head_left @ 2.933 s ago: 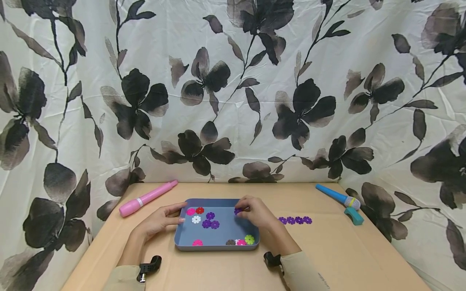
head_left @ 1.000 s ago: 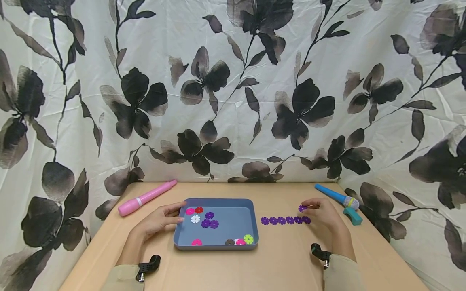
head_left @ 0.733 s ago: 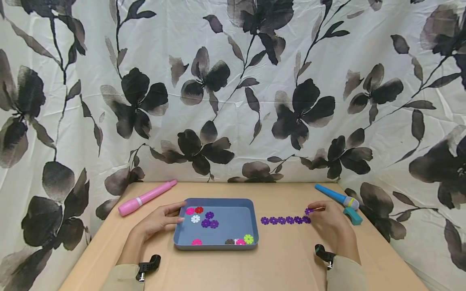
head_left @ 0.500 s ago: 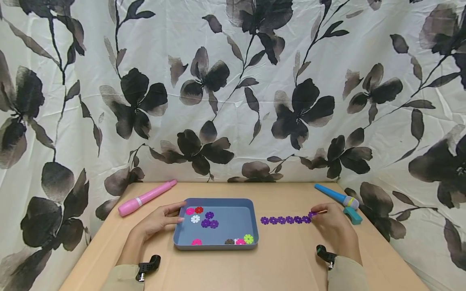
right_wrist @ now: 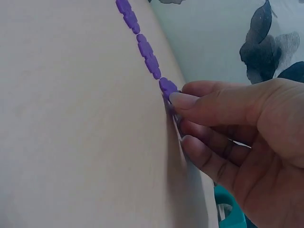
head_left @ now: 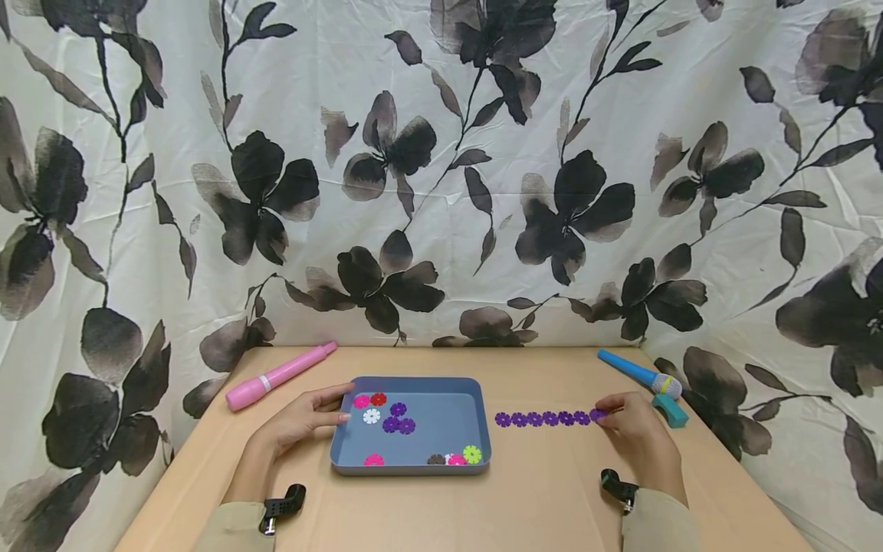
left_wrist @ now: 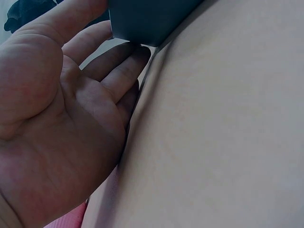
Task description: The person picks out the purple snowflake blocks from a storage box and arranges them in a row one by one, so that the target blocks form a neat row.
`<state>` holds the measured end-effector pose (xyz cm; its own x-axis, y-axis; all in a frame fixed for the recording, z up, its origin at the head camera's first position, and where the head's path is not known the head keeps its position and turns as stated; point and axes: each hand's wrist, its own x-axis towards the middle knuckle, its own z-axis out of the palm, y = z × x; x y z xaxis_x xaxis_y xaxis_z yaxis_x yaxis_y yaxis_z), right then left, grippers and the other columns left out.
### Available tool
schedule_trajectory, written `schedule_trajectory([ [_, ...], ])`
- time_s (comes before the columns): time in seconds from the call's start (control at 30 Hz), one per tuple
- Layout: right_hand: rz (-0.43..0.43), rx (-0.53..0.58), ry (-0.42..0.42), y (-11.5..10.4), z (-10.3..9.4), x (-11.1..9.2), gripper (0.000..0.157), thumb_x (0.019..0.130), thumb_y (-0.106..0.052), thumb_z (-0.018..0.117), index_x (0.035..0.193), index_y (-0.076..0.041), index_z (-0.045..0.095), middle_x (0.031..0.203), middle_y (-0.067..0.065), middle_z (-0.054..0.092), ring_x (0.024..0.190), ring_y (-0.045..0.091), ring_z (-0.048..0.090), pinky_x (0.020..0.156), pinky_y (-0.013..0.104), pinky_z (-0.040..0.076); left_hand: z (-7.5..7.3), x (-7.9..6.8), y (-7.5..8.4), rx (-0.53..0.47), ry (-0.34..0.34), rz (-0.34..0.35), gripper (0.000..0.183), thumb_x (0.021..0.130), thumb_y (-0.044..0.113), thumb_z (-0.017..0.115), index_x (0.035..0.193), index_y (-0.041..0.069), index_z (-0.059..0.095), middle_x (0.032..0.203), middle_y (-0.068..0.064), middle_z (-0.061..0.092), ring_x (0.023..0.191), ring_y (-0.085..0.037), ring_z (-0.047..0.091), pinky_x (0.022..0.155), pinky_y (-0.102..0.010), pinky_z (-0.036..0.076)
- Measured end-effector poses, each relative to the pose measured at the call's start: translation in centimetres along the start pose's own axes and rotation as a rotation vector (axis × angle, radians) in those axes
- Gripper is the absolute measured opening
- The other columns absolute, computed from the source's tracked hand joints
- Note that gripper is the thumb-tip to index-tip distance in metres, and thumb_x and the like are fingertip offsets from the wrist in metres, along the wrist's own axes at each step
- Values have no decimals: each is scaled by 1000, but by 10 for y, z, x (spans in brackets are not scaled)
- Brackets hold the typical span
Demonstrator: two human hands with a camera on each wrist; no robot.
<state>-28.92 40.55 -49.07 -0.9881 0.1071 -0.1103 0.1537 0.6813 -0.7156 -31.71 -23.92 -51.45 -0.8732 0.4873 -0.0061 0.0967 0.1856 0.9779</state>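
In the head view, several purple flower-shaped discs point(head_left: 549, 418) lie flat in a straight row on the table right of the tray. My right hand point(head_left: 638, 433) pinches another purple disc point(right_wrist: 167, 87) between thumb and fingers at the row's right end. It sits low against the table, in line with the others; its outer part is hidden by the fingertips. My left hand point(head_left: 293, 422) holds the blue-grey tray point(head_left: 441, 414) by its left side, thumb at the rim and index finger near the far corner. The other left fingers point(left_wrist: 121, 78) hang loosely beneath, beside the tray wall.
Inside the tray are several purple discs point(head_left: 392, 424), a white disc point(head_left: 372, 416), a red disc point(head_left: 379, 399), a green disc point(head_left: 472, 455), a brown disc and pink ones. A pink tube point(head_left: 279, 377) lies back left; a blue toy microphone point(head_left: 638, 372) and teal piece point(head_left: 669, 411) lie right.
My right hand has carried a purple disc from the tray, past the row, and lowered it to the row's right end. The left hand has stayed at the tray.
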Motion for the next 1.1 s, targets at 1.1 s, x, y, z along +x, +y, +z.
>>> schedule_trajectory([
  [1.1, -481, 139, 3, -106, 75, 12, 28, 96, -15, 76, 123, -9, 74, 123, 18, 73, 101, 22, 65, 83, 26, 55, -1, 0, 0, 23, 8, 1, 73, 97, 18, 75, 159, 4, 41, 168, -23, 30, 155, -44, 28, 110, -16, 44],
])
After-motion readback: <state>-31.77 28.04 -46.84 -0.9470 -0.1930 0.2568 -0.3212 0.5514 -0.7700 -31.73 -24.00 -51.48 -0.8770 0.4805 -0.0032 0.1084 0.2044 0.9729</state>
